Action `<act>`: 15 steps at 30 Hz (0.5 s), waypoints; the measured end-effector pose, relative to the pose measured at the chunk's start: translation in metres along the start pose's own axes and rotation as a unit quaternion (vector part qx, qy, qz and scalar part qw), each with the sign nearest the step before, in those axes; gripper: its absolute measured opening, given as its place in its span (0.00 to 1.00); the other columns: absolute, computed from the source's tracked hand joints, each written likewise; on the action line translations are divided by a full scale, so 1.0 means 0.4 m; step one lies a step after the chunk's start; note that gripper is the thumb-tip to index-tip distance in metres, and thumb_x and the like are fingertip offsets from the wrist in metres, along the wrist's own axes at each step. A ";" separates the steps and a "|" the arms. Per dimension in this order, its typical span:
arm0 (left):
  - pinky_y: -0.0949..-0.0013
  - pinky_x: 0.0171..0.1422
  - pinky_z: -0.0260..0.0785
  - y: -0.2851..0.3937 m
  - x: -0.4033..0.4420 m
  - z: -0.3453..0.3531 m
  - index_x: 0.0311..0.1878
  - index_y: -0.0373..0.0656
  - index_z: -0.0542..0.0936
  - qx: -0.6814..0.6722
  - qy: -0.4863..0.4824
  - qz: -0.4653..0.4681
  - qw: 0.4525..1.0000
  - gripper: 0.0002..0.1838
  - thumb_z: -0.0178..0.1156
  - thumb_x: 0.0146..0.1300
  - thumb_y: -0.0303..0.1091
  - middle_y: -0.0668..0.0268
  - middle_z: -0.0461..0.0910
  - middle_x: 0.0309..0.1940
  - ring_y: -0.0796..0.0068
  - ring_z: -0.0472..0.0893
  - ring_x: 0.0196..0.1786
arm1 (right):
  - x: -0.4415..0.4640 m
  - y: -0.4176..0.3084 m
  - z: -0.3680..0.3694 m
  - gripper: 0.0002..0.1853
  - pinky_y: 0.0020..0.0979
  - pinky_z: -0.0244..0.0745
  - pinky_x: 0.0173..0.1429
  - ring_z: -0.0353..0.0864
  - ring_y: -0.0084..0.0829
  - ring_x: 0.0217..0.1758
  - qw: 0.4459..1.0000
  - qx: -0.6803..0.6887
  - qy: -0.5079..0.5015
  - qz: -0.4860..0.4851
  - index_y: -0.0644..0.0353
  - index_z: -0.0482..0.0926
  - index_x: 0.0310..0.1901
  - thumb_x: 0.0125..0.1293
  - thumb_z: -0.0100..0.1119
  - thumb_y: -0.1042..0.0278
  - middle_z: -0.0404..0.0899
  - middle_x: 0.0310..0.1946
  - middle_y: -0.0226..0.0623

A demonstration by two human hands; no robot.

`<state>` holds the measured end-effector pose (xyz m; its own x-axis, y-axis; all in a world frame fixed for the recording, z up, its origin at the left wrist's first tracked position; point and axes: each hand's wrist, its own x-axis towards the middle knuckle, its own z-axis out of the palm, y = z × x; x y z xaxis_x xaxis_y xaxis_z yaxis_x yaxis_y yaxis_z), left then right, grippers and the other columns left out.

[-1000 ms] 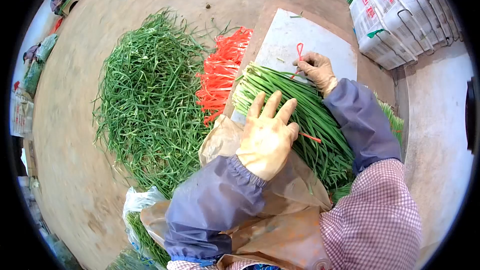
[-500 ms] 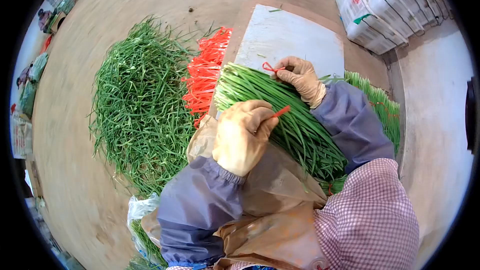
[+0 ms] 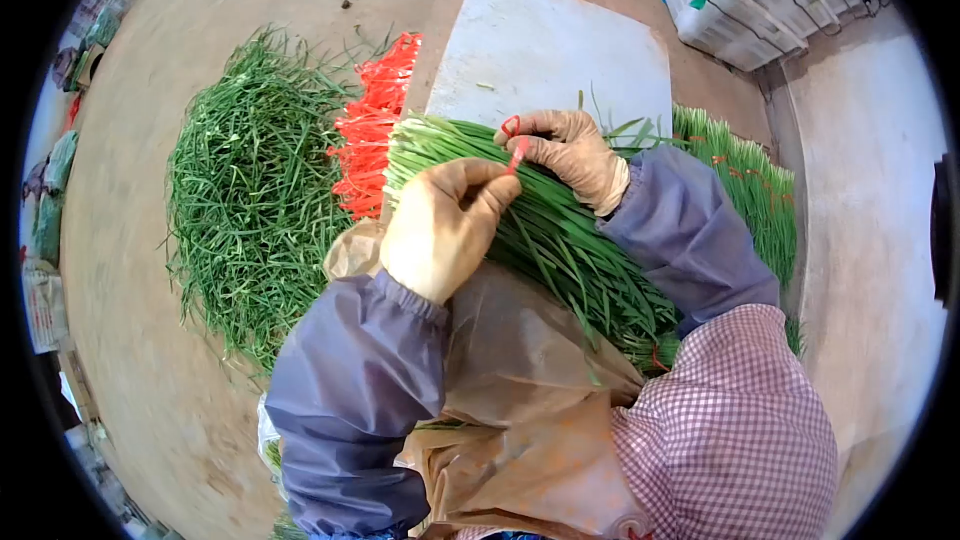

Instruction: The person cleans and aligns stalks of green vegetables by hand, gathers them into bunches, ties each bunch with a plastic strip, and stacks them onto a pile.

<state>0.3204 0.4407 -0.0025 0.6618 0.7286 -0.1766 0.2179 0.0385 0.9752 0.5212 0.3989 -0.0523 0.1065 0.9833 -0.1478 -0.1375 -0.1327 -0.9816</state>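
Note:
A thick bundle of garlic chives (image 3: 585, 270) lies slantwise before me, pale stem ends at the upper left. Above it, my left hand (image 3: 438, 228), in a pale glove, pinches one part of a red ribbon (image 3: 517, 154) between thumb and fingertips. My right hand (image 3: 572, 155), also gloved, grips the looped part of that ribbon just beside it, over the bundle's far side. Both hands are closed and their fingertips nearly meet. Whether the ribbon passes fully around the chives is hidden.
Many red ribbons (image 3: 378, 130) hang at the left edge of the white board (image 3: 550, 50). Loose greens (image 3: 255, 210) are heaped on the floor at left. Tied chive bundles (image 3: 740, 180) lie at right, below white crates (image 3: 740, 0). A brown apron (image 3: 520, 440) covers my lap.
My left hand has moved up to my right hand, bringing its ribbon part close to the loop. The view has shifted slightly, so the scene sits further left and higher.

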 end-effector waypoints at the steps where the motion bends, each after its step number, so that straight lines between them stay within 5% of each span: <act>1: 0.79 0.36 0.67 0.008 0.007 0.001 0.44 0.33 0.84 0.013 0.007 -0.029 0.999 0.12 0.63 0.67 0.34 0.72 0.82 0.29 0.86 0.74 0.30 | -0.004 0.000 0.006 0.10 0.24 0.77 0.52 0.81 0.21 0.43 1.000 0.015 0.011 0.007 0.64 0.83 0.46 0.64 0.66 0.72 0.85 0.39 0.31; 3: 0.79 0.29 0.61 0.012 0.023 0.001 0.41 0.35 0.84 0.013 0.014 -0.069 0.997 0.12 0.64 0.67 0.37 0.75 0.79 0.25 0.87 0.69 0.25 | -0.006 0.006 0.020 0.09 0.23 0.78 0.42 0.80 0.18 0.35 0.998 0.052 0.045 0.007 0.63 0.85 0.43 0.62 0.69 0.71 0.86 0.34 0.30; 15: 0.70 0.36 0.72 0.030 0.056 0.024 0.40 0.31 0.84 0.133 0.061 -0.099 0.984 0.15 0.64 0.62 0.37 0.59 0.85 0.27 0.74 0.81 0.29 | -0.006 0.021 0.023 0.08 0.23 0.77 0.45 0.80 0.18 0.38 0.999 0.026 0.036 -0.030 0.64 0.84 0.43 0.64 0.67 0.72 0.85 0.36 0.29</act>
<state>0.3447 0.4507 0.0038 0.4996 0.8021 -0.3272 0.5257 0.0194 0.8504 0.5109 0.3967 -0.0589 0.1864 0.9775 -0.0983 -0.1785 -0.0647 -0.9818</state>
